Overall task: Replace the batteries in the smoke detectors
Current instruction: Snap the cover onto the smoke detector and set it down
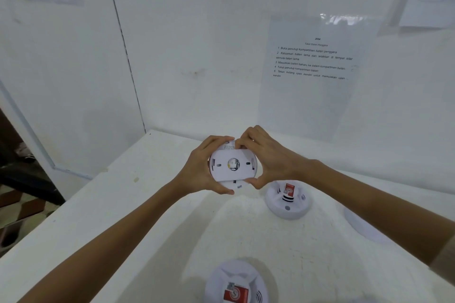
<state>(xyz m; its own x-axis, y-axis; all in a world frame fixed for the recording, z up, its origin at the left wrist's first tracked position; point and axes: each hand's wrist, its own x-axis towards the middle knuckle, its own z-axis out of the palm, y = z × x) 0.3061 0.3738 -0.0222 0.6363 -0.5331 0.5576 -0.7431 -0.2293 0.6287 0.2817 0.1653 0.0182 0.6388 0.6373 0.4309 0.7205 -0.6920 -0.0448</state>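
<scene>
Left hand (197,171) is gripping the smoke detector (231,167) round its left rim, and right hand (269,155) is pinching the right rim. The unit is hanging between both palms, above the table (118,216). Probably twisting the back cover; opening or closing, I cannot tell. The next move is calling for counter-rotation.

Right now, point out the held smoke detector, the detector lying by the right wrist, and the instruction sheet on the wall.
held smoke detector (232,167): head view, middle of its white back plate.
detector by the right wrist (287,202): head view, middle of its top face.
instruction sheet (311,64): head view, its printed lines.
</scene>
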